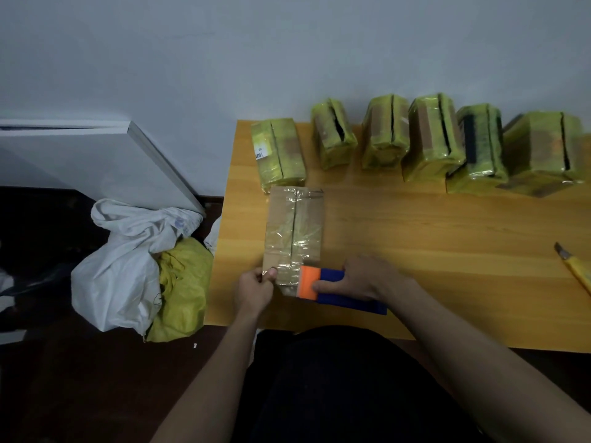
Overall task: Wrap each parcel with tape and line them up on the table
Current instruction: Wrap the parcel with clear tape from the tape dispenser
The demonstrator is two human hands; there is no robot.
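Brown cardboard shows through clear tape on the one parcel (294, 233) not yet finished; it lies flat near the left edge of the table (415, 238), its near end between the two hands. The left hand (254, 287) has its grip pressed together, pinching the tape or the parcel's near left corner; which of the two I cannot tell. The right hand (367, 279) has its grip closed around the blue tape dispenser (339, 287), whose orange head sits on the parcel's near end.

To do this step well, I judge the left hand should keep the parcel pinned and the tape taut while the dispenser is drawn flat and straight along the seam, so no wrinkle or bubble forms, then the end pressed down over the edge.

Counted: six parcels already wrapped in yellow-green tape (385, 132) stand in a row along the far edge; one parcel is in hand; one dispenser; one yellow utility knife (572, 266) lies at the right; white and yellow bags (128, 266) sit on the floor to the left.
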